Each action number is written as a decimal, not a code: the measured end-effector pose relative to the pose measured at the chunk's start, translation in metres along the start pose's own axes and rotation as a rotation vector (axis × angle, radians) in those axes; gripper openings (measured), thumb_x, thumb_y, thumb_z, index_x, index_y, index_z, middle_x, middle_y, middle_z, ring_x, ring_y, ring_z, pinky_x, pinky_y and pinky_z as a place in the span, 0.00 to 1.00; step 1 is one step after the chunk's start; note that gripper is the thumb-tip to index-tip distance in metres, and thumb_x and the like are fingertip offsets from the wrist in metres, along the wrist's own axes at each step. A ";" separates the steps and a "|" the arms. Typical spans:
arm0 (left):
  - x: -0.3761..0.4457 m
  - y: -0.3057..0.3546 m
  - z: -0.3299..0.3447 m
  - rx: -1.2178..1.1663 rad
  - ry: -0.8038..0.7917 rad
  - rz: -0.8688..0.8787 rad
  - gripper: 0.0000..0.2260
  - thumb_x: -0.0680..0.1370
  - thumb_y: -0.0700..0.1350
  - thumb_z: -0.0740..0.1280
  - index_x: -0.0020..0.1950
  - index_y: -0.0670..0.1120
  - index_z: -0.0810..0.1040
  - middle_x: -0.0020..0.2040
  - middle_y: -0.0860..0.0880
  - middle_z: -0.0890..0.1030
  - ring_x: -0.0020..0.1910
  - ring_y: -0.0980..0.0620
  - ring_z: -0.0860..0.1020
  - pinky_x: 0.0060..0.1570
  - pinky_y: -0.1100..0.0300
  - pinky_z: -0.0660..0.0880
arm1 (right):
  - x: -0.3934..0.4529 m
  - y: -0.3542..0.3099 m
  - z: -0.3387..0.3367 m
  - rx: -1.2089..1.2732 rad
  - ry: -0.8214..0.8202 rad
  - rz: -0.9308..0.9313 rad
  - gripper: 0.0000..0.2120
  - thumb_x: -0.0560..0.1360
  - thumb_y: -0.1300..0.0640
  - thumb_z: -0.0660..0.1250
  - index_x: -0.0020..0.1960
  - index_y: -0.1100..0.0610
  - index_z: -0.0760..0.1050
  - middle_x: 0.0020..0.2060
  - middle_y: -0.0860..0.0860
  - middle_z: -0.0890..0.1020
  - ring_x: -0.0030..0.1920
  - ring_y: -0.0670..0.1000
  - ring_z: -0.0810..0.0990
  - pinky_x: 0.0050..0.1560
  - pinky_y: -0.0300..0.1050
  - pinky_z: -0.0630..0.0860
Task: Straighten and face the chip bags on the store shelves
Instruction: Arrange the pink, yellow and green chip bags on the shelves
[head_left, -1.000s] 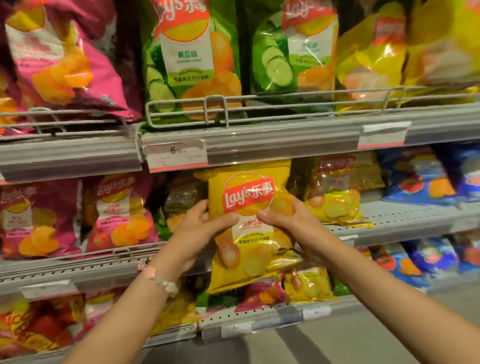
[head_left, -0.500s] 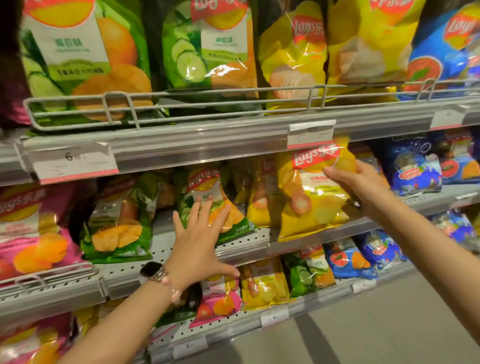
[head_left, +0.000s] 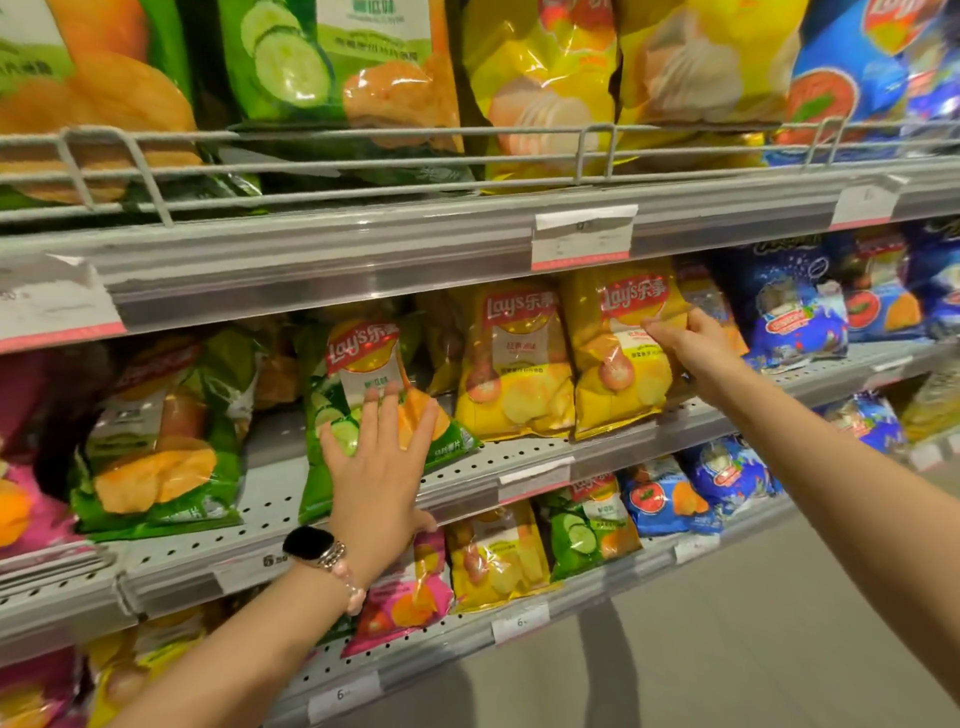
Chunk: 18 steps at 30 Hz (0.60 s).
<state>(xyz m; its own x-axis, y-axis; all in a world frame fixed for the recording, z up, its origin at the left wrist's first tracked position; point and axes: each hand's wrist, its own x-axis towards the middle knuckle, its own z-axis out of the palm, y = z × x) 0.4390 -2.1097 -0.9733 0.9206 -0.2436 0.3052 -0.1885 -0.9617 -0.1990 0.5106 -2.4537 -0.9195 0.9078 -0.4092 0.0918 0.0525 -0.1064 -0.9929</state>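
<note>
A yellow Lay's bag (head_left: 618, 358) stands upright on the middle shelf (head_left: 524, 457), logo facing out, beside a second yellow bag (head_left: 514, 364). My right hand (head_left: 685, 348) pinches the first bag's right edge near the top. My left hand (head_left: 379, 457) lies flat with fingers spread on the lower front of a green cucumber bag (head_left: 358, 384) that leans on the same shelf. Another green bag (head_left: 156, 441) slumps further left.
The top shelf holds big green, yellow and blue bags behind a wire rail (head_left: 332, 166). Blue bags (head_left: 795, 312) fill the right of the middle shelf. The lower shelf (head_left: 467, 634) carries small pink, yellow, green and blue bags. Grey floor (head_left: 727, 649) lies below right.
The yellow bag has gone from both my hands onto the middle shelf at the right, held by my right hand. My left hand let go and moved onto the green cucumber bag.
</note>
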 end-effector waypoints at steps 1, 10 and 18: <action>0.000 0.001 0.000 -0.001 -0.004 -0.006 0.59 0.60 0.68 0.73 0.76 0.54 0.37 0.77 0.43 0.41 0.77 0.42 0.42 0.68 0.32 0.50 | 0.003 0.003 0.004 0.002 0.007 -0.026 0.07 0.74 0.55 0.70 0.45 0.51 0.72 0.43 0.50 0.80 0.42 0.50 0.79 0.36 0.43 0.74; -0.003 0.004 -0.006 -0.007 -0.037 0.004 0.56 0.65 0.65 0.73 0.76 0.52 0.36 0.77 0.41 0.41 0.77 0.41 0.41 0.69 0.33 0.51 | 0.005 0.012 0.029 -0.373 0.227 -0.093 0.27 0.78 0.49 0.63 0.71 0.62 0.62 0.66 0.60 0.72 0.65 0.60 0.72 0.64 0.54 0.70; -0.013 0.001 0.005 -0.044 0.116 0.077 0.52 0.66 0.61 0.74 0.77 0.52 0.42 0.78 0.38 0.45 0.77 0.40 0.45 0.69 0.34 0.51 | -0.063 0.025 0.064 -0.429 0.474 -0.376 0.21 0.81 0.52 0.57 0.70 0.61 0.65 0.67 0.58 0.70 0.68 0.57 0.66 0.68 0.51 0.61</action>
<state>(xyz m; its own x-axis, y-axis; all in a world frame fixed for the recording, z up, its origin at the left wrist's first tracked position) 0.4281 -2.1066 -0.9819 0.8577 -0.3276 0.3963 -0.2746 -0.9435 -0.1856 0.4817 -2.3727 -0.9544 0.5781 -0.6127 0.5389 0.0691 -0.6213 -0.7805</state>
